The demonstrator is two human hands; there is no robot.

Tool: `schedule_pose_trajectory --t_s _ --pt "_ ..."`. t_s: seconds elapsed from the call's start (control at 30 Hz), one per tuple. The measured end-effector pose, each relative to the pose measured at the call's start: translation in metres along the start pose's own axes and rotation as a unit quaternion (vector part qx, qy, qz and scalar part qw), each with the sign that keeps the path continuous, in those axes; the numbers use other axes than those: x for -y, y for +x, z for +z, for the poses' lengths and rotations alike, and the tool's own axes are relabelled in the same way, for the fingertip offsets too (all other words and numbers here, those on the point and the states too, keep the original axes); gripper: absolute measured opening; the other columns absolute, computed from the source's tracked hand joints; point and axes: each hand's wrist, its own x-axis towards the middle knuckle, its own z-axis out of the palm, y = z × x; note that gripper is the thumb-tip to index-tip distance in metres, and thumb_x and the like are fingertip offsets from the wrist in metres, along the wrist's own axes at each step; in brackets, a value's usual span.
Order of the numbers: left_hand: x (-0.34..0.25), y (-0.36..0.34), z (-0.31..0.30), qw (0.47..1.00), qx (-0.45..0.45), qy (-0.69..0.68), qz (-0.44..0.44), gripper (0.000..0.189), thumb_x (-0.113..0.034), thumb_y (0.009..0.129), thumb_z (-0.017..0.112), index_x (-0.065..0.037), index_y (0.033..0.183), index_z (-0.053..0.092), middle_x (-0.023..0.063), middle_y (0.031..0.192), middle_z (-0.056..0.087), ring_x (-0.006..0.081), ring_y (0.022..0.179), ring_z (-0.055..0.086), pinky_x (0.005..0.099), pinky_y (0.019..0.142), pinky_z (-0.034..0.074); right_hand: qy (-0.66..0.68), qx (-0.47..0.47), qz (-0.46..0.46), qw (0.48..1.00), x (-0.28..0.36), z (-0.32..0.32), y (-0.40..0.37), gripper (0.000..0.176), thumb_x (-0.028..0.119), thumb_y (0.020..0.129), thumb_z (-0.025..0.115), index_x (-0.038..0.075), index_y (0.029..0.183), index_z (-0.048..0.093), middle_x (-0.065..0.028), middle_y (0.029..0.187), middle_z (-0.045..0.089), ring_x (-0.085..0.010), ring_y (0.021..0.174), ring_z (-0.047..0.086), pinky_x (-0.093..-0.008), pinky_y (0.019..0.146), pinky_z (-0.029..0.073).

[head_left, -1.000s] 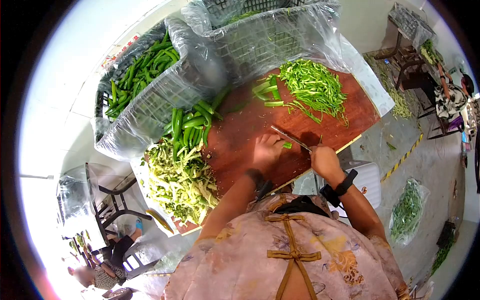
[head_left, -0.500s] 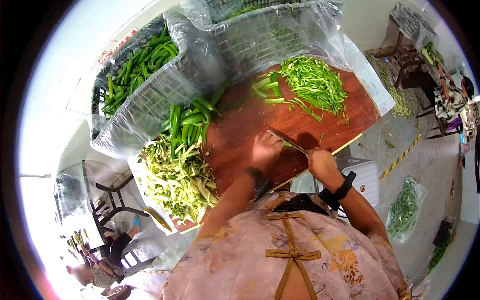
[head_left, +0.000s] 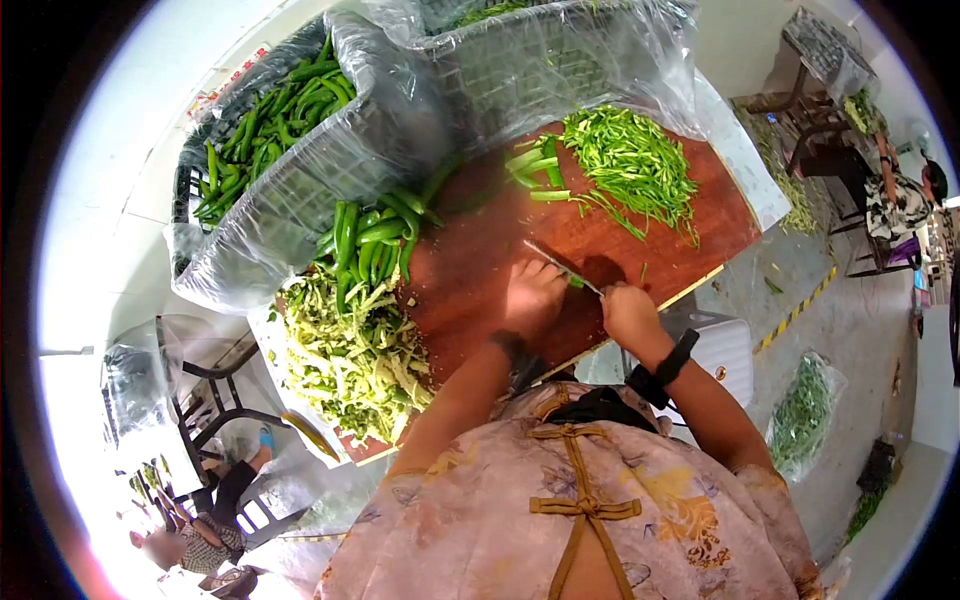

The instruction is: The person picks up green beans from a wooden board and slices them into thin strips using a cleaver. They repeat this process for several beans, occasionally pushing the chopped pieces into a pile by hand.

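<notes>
My right hand [head_left: 630,315] is closed round the handle of a knife [head_left: 562,264], whose narrow blade slants up and left over the reddish-brown board [head_left: 480,270]. Against the blade's near side, my left hand [head_left: 535,293] presses down with curled fingers. A bit of green pepper [head_left: 576,283] shows between those fingers and the blade; the rest is hidden. Beyond the knife lie thin green strips [head_left: 635,165] in a heap, with a few larger pepper pieces [head_left: 537,168] beside them. Whole green peppers [head_left: 375,240] rest at the board's left, above a pile of pale cut pepper cores [head_left: 350,350].
Plastic-lined crates stand along the far side, one full of green peppers [head_left: 270,135]. A white stool [head_left: 715,355] is by the board's right edge. On the floor lies a bag of greens [head_left: 805,415]. Other people sit at far left and far right [head_left: 895,195].
The knife and my right hand have shifted slightly left and up. My left hand stays almost in place, its fingers a little more curled beside the blade.
</notes>
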Motion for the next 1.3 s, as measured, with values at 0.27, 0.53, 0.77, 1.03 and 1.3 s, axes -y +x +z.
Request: schedule_pose_trajectory --t_s 0.27,0.53,0.77,1.03,1.3 --pt "0.002 0.001 0.0 0.999 -0.043 -0.001 0.02 0.016 -0.011 0.071 0.056 -0.012 0.083 0.066 -0.0007 0.079 0.057 0.0188 0.082 0.054 0.0361 0.077 0.042 -0.015 -0.022 0.03 0.999 -0.001 0.001 0.012 0.015 0.013 0.081 0.054 0.001 0.076 0.061 -0.0198 0.074 0.059 -0.0389 0.068 0.057 -0.0467 0.063 0.046" --pt "-0.001 0.0 -0.001 0.999 -0.043 0.02 0.011 0.016 -0.012 0.072 0.055 -0.012 0.084 0.066 -0.0011 0.087 0.06 0.0191 0.086 0.054 0.0368 0.079 0.042 -0.025 -0.009 0.018 0.999 0.009 -0.015 -0.021 0.016 0.01 0.076 0.051 0.002 0.066 0.061 -0.0209 0.069 0.06 -0.0371 0.063 0.06 -0.0454 0.057 0.048" --pt "0.004 -0.003 0.007 0.999 -0.034 0.014 0.006 0.018 -0.011 0.071 0.056 -0.012 0.086 0.066 -0.0017 0.088 0.06 0.0188 0.086 0.054 0.037 0.08 0.042 -0.039 0.028 0.031 0.998 0.007 -0.012 -0.013 0.014 0.008 0.073 0.051 0.002 0.065 0.061 -0.0208 0.069 0.06 -0.0363 0.063 0.06 -0.0452 0.057 0.048" --pt "0.009 0.0 0.002 0.998 -0.034 -0.037 0.034 0.017 -0.011 0.069 0.056 -0.009 0.083 0.066 0.0 0.084 0.059 0.0187 0.084 0.055 0.0349 0.08 0.041 -0.007 -0.02 0.029 0.999 0.016 0.003 0.023 0.017 0.013 0.081 0.053 -0.001 0.072 0.059 -0.0212 0.072 0.059 -0.0394 0.069 0.057 -0.0474 0.062 0.046" --pt "0.008 -0.006 0.006 0.999 -0.032 -0.024 0.027 0.019 -0.012 0.07 0.055 -0.009 0.086 0.066 0.0015 0.084 0.06 0.0195 0.085 0.056 0.0369 0.085 0.041 0.003 -0.002 0.037 0.999 0.015 -0.011 -0.01 0.017 0.014 0.082 0.053 0.0 0.075 0.061 -0.0213 0.073 0.059 -0.039 0.069 0.058 -0.0471 0.063 0.046"
